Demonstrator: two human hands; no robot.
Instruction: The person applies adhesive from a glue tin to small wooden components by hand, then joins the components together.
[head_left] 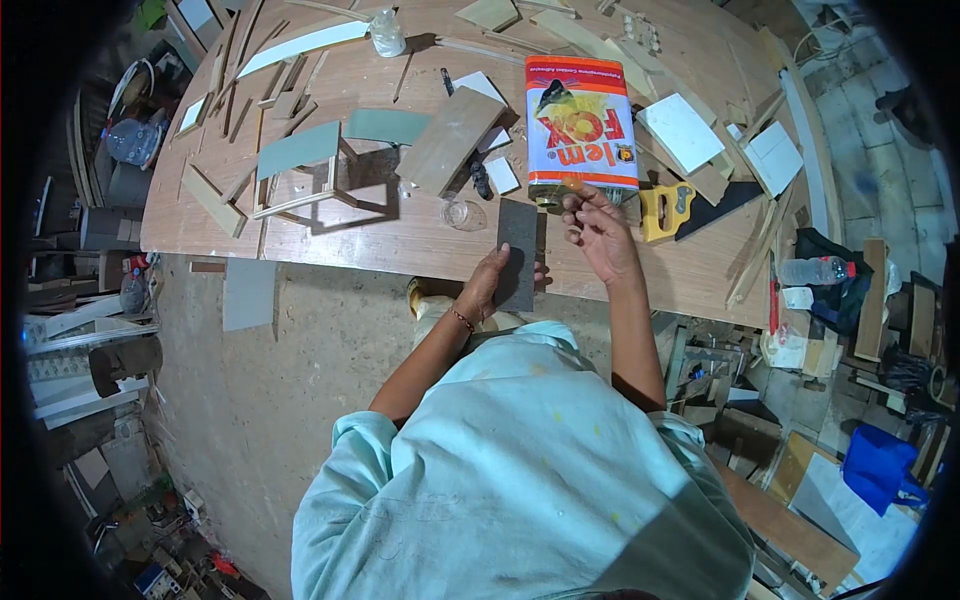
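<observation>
Offcuts (500, 15) and slats lay strewn over the table (390, 255), whose near edge ran just in front of the person. Against that edge, the left hand (486, 284) was gripping a dark strip (518, 250), thumb on its face and fingertips past its far side. The right hand (608, 238) was raised just beside it, fingers loosely bent; whether they pinched anything was too small to tell. The can (580, 120) was just beyond those fingers, its label upside down and its cap end towards the person.

By the look of it, the strip was being held ready for work at the can's near end. The next move seemed to call for a steady left grip and a free, careful right hand.

Near the strip sat a clear cup (461, 213), and past it a board (453, 140). Leftward stood a small frame (318, 190) with a green panel (300, 150); rightward, a yellow-handled saw (668, 211) and a white block (683, 132).

Around the table spread a bare floor (320, 350), with clutter stacked at both sides, a bottle (818, 270) and a blue bag (883, 468) among it on the right.
</observation>
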